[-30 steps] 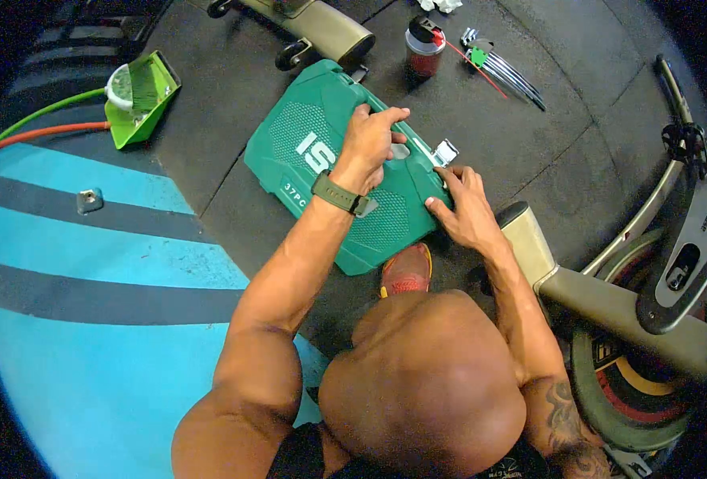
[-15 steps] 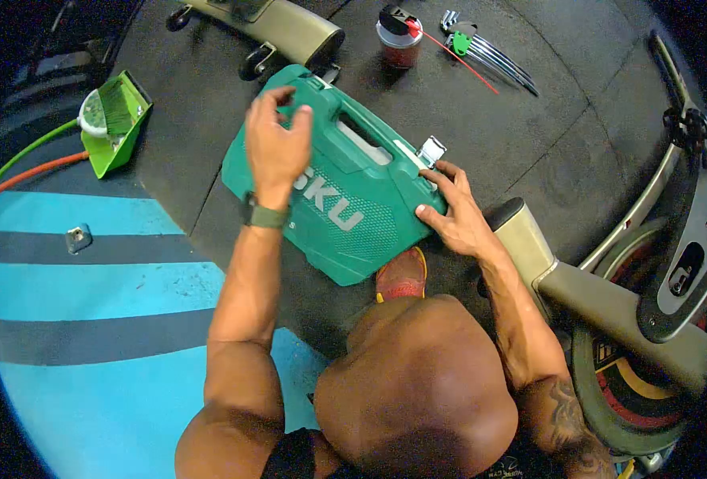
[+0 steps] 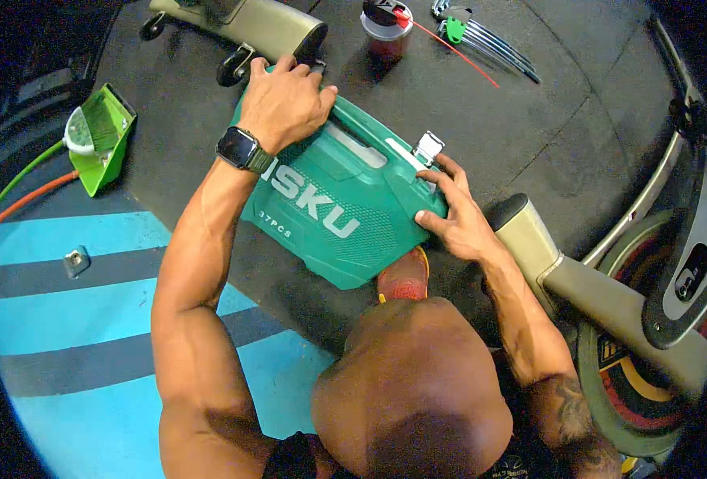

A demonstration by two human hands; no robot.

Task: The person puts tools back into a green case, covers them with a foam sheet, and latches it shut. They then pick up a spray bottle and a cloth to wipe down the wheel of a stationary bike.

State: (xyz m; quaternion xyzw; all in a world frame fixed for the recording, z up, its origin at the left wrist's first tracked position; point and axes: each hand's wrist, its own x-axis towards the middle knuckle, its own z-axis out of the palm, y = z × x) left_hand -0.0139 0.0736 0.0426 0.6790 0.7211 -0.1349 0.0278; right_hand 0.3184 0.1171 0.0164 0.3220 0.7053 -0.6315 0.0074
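Observation:
A green plastic tool case (image 3: pixel 329 211) with large pale lettering and "37PCS" on its front stands tilted in front of my knee. My left hand (image 3: pixel 289 104), with a watch on the wrist, curls over the case's upper left edge and hides whatever lies beneath it. At the upper right corner, my right hand (image 3: pixel 459 209) grips the case, thumb on the front and fingers over the edge. Close above those fingers, a pale latch (image 3: pixel 428 148) sticks up, flipped open. The case's handle slot lies between my hands.
A red-filled tub (image 3: pixel 386 38) with a dark nozzle top and thin red straw stands beyond the case, beside a hex key set (image 3: pixel 481 36). A green dustpan (image 3: pixel 104 144) with a brush lies left. Exercise machine frames are at upper left (image 3: pixel 265 28) and right (image 3: pixel 601 295).
My left hand has come down onto the case's upper left edge, its forearm swinging left. My right hand keeps its grip at the right corner. The view has shifted slightly.

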